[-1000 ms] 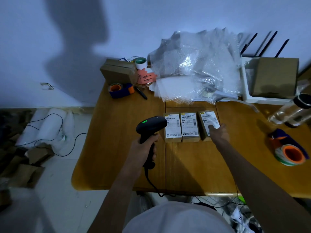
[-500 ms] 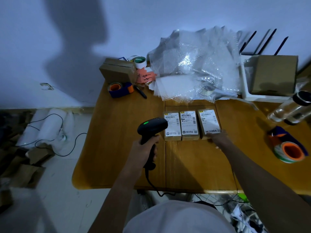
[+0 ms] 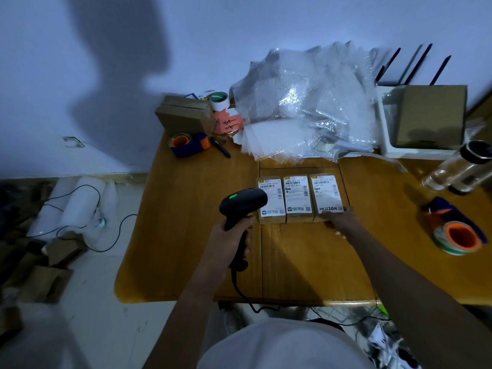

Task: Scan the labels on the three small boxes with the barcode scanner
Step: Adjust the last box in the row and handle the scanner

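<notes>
Three small brown boxes with white labels lie side by side on the wooden table: the left box [image 3: 271, 199], the middle box [image 3: 297, 198] and the right box [image 3: 327, 195]. My left hand [image 3: 231, 242] grips the handle of the black barcode scanner [image 3: 243, 203]. Its head, with a green light on top, hangs over the left box's near left corner. My right hand [image 3: 339, 219] rests at the near edge of the right box, fingertips touching it, holding nothing.
Bubble wrap [image 3: 306, 102] is heaped behind the boxes. Tape dispensers sit at the back left [image 3: 187, 143] and at the right [image 3: 456, 233]. A cardboard box [image 3: 186, 114], a white tray with a carton [image 3: 426, 118] and a clear bottle [image 3: 458, 169] stand around. The scanner cable hangs off the front edge.
My right hand has slid back off the right box's label to its near edge, uncovering the label. The scanner has held its place over the left box.
</notes>
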A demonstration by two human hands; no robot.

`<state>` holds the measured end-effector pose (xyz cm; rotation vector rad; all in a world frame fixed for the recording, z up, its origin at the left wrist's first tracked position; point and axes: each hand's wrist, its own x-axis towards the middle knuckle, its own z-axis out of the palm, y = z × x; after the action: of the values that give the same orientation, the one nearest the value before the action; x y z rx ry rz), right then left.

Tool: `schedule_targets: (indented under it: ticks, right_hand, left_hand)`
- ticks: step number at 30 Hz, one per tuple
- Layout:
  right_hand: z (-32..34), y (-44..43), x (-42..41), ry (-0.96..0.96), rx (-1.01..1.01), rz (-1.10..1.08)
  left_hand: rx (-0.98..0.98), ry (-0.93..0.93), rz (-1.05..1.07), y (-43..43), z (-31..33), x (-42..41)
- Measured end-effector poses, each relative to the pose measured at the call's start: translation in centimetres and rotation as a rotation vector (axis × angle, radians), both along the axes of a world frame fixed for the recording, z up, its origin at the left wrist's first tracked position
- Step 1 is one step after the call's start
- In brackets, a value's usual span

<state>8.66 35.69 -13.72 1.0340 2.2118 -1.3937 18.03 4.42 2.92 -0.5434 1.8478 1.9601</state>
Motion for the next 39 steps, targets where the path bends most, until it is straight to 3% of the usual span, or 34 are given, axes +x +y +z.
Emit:
schedule_targets:
  ticks: [3,6,10,14,17,25,34,39]
  right_hand:
    - [-0.1,0.0,0.2,-0.022,0.072,-0.038]
    - [1.3,-0.8,0.7,-0.037,0.366,-0.030]
    - [4.1,-3.4,1.3,0.135,0.458,-0.007]
    - [6.3,-7.0,1.8,0.333,0.301,0.177]
    - [8.2,-10.0,2.9,0.409,0.074,0.287]
    - [12.2,-16.2,6.2,0.259,-0.443,0.646]
    - [11.4,-19.6,7.0,0.178,-0.529,0.666]
    - [10.5,-20.8,5.4,0.174,-0.483,0.488]
  left_hand:
    - [0.009,0.003,0.001,-0.1,0.1,0.0]
    - [0.023,-0.008,0.018,-0.2,0.3,-0.1]
    - [0.012,-0.010,0.027,-0.1,0.2,-0.3]
    - [0.014,-0.029,0.031,-0.1,-0.1,-0.7]
    - [0.046,-0.029,0.075,-0.4,-0.3,-1.0]
    - [0.164,-0.009,0.217,-1.4,-1.0,-2.3]
    - [0.305,-0.072,0.277,-2.8,-2.5,-5.5]
    - [-0.024,-0.055,0.151,-2.8,-3.6,-6.6]
